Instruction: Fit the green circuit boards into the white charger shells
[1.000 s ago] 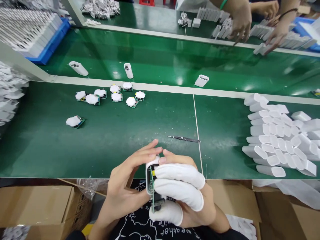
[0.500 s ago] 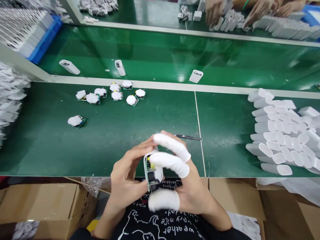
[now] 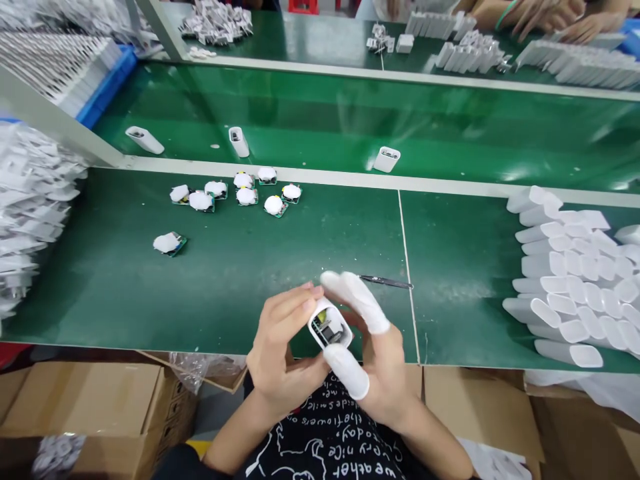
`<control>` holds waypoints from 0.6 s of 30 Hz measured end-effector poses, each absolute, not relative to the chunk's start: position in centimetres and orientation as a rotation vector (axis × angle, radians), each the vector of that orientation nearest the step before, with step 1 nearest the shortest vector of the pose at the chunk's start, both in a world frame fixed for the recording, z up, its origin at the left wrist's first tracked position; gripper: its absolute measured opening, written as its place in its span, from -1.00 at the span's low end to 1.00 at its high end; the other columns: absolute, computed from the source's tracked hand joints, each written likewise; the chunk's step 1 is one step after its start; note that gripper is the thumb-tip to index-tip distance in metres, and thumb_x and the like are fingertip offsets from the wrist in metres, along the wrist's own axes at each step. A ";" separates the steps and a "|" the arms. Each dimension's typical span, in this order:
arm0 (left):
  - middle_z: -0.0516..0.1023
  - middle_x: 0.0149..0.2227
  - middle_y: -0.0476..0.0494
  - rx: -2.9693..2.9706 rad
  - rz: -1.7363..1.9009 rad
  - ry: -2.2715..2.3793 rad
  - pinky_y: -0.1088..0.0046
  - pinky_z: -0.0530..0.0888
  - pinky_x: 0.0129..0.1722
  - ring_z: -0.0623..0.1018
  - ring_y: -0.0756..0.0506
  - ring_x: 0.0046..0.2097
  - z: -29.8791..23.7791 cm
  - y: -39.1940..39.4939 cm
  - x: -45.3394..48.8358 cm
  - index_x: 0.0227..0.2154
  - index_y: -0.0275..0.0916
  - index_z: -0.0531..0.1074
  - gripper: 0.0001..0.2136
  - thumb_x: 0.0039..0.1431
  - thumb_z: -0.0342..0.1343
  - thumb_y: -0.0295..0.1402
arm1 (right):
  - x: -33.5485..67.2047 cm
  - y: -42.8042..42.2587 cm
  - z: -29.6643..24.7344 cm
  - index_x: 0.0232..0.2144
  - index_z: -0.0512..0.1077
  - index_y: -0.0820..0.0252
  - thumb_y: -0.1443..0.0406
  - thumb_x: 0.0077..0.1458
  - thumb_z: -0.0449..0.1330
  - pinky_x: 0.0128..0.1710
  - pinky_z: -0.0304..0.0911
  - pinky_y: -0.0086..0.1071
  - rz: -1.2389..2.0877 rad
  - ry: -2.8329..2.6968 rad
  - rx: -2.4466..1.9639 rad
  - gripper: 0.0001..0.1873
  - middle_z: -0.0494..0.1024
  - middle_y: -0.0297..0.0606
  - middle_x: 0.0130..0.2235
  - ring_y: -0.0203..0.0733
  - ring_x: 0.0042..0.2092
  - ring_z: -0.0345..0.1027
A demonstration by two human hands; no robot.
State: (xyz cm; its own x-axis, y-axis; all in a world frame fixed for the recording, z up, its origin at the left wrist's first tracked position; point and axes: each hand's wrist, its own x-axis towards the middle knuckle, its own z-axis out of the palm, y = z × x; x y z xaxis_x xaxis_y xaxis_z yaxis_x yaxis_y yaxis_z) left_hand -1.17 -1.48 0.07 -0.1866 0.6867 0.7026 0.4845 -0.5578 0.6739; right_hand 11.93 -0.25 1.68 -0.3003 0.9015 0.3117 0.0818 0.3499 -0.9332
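Between my two hands is a white plastic charger case [image 3: 349, 328], its open end tilted up toward me. Inside it I see a circuit board with dark and yellow parts. My left hand [image 3: 285, 343] grips the case from the left, thumb below and fingers along the far side. My right hand [image 3: 383, 357], with white finger cots on thumb and fingers, closes on it from the right; the thumb presses at the near rim. Beyond my hands lie black tweezers [image 3: 386, 281]. Several circuit boards with white pads [image 3: 201, 201] sit further left, and one such board [image 3: 169, 244] lies nearer.
White empty cases [image 3: 575, 280] are stacked on the right. A heap of white parts [image 3: 35, 213] rises at the left edge. Three filled cases [image 3: 387, 159] stand apart on the green belt behind a pale rail [image 3: 340, 181]. Across it, a co-worker's hands [image 3: 560, 20] are among white parts.
The board, seen side-on at the case before, now sits inside it, and the open end has turned up toward me. My right fingers have shifted around the case. The view has moved slightly.
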 end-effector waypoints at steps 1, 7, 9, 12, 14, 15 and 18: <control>0.55 -0.04 -0.21 1.883 1.861 1.409 0.15 0.58 -0.09 0.55 -0.19 -0.01 0.1 -1.5 -1.0 0.08 -0.26 0.36 -0.43 -0.04 0.31 -0.58 | 12.1 -0.4 1.6 0.31 0.08 0.08 0.28 0.19 0.19 0.04 0.46 -0.11 0.959 -1.713 -0.895 -0.32 0.40 -0.05 0.19 0.01 0.15 0.37; 0.56 -0.08 -0.18 1.953 1.852 1.518 0.21 0.56 -0.17 0.54 -0.18 -0.07 0.3 -2.0 -0.7 0.11 -0.21 0.34 -0.46 0.02 0.26 -0.52 | 12.6 -0.7 1.6 0.31 0.10 0.19 0.32 0.31 0.00 0.02 0.49 -0.17 0.539 -1.956 -0.838 -0.46 0.52 0.02 0.06 -0.05 0.15 0.39; 0.56 -0.08 -0.20 2.002 1.859 1.536 0.21 0.56 -0.19 0.53 -0.19 -0.08 0.3 -2.3 -0.9 0.11 -0.24 0.35 -0.48 0.04 0.25 -0.48 | 12.7 -0.4 1.7 0.31 0.09 0.22 0.33 0.32 -0.03 0.01 0.49 -0.16 0.502 -1.993 -0.788 -0.47 0.52 0.04 0.05 -0.05 0.17 0.36; 0.56 -0.09 -0.20 2.064 1.842 1.595 0.20 0.56 -0.18 0.52 -0.19 -0.08 0.3 -2.6 -1.0 0.13 -0.23 0.33 -0.47 0.05 0.23 -0.48 | 12.7 0.1 1.7 0.28 0.14 0.21 0.33 0.32 -0.03 0.02 0.49 -0.17 0.509 -2.015 -0.729 -0.50 0.52 0.05 0.03 -0.07 0.16 0.37; 0.55 -0.09 -0.17 2.068 1.802 1.669 0.19 0.57 -0.17 0.51 -0.18 -0.09 0.2 -2.7 -1.0 0.12 -0.18 0.32 -0.48 0.06 0.22 -0.48 | 12.5 0.2 1.5 0.23 0.22 0.20 0.32 0.32 -0.01 0.03 0.47 -0.20 0.584 -1.989 -0.719 -0.55 0.53 0.02 0.03 -0.09 0.14 0.40; 0.55 -0.09 -0.16 2.055 1.783 1.699 0.19 0.57 -0.16 0.51 -0.17 -0.09 0.2 -2.7 -1.0 0.11 -0.15 0.32 -0.48 0.06 0.23 -0.48 | 12.3 0.2 1.4 0.21 0.25 0.19 0.31 0.31 0.01 0.04 0.46 -0.20 0.640 -1.961 -0.719 -0.57 0.53 0.00 0.04 -0.09 0.13 0.41; 0.53 -0.08 -0.17 1.996 1.776 1.706 0.14 0.56 -0.13 0.50 -0.18 -0.09 -0.1 -2.8 -1.2 0.08 -0.15 0.32 -0.49 0.05 0.24 -0.50 | 11.6 -0.1 0.9 0.22 0.23 0.17 0.27 0.28 0.08 0.05 0.46 -0.18 0.814 -1.772 -0.752 -0.53 0.51 -0.02 0.08 -0.06 0.11 0.43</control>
State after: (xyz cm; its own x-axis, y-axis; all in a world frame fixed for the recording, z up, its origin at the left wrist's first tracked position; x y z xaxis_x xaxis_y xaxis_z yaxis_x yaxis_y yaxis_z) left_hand -1.17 -2.77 -0.11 -0.2067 0.6618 0.7206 0.6935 -0.4205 0.5850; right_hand 11.59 -0.07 0.88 -0.3028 0.7945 0.5264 0.1184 0.5794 -0.8064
